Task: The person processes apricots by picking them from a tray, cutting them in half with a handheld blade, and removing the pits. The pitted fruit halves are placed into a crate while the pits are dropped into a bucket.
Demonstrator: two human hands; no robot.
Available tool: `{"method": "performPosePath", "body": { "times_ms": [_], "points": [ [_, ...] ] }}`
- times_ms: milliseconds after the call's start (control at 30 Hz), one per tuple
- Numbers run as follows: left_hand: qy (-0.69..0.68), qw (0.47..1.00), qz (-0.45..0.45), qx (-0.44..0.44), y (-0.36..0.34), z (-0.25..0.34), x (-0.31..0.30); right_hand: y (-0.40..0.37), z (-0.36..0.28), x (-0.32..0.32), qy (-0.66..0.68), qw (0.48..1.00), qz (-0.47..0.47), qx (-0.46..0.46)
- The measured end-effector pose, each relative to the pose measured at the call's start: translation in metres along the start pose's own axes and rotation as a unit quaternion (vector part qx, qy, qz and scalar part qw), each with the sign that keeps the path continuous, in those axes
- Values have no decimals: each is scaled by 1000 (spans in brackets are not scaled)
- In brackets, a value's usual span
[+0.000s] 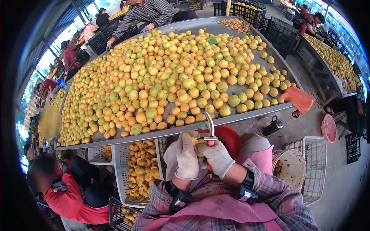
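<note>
My gloved left hand [187, 157] is closed around an apricot [199, 143], which is mostly hidden by fingers. Against its right side, my gloved right hand [219, 157] grips a curved knife [211, 129] with a red handle, its blade pointing up and away from me. Both hands are over my lap, just below the near edge of a metal table [173, 133]. A broad heap of yellow and orange apricots [154, 77] covers much of that table. To the left of my hands, a white crate [122, 169] holds cut apricots [139, 165].
A black bottle [273, 126] stands on the floor at right, near a white bucket [293, 167] and a white crate [314, 169]. An orange cloth or glove [298, 99] hangs over the table's right corner. A person in red [79, 200] sits close at my left.
</note>
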State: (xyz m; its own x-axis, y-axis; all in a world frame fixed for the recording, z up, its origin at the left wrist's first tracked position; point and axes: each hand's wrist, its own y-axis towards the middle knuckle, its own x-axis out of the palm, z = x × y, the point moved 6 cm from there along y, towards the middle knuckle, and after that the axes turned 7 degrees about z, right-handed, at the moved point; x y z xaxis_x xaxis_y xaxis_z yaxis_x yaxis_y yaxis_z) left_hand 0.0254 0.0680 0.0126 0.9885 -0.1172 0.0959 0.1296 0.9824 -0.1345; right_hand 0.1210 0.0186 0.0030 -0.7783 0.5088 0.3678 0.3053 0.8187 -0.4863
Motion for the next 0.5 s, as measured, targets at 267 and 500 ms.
{"method": "performPosePath", "body": {
  "times_ms": [267,500],
  "points": [
    [-238,952,24,-193,15,-30,2,0,15,-8,32,999,-14,14],
    [34,990,-116,-76,5,-9,-18,1,-2,-16,-12,1000,-16,4]
  ]
}}
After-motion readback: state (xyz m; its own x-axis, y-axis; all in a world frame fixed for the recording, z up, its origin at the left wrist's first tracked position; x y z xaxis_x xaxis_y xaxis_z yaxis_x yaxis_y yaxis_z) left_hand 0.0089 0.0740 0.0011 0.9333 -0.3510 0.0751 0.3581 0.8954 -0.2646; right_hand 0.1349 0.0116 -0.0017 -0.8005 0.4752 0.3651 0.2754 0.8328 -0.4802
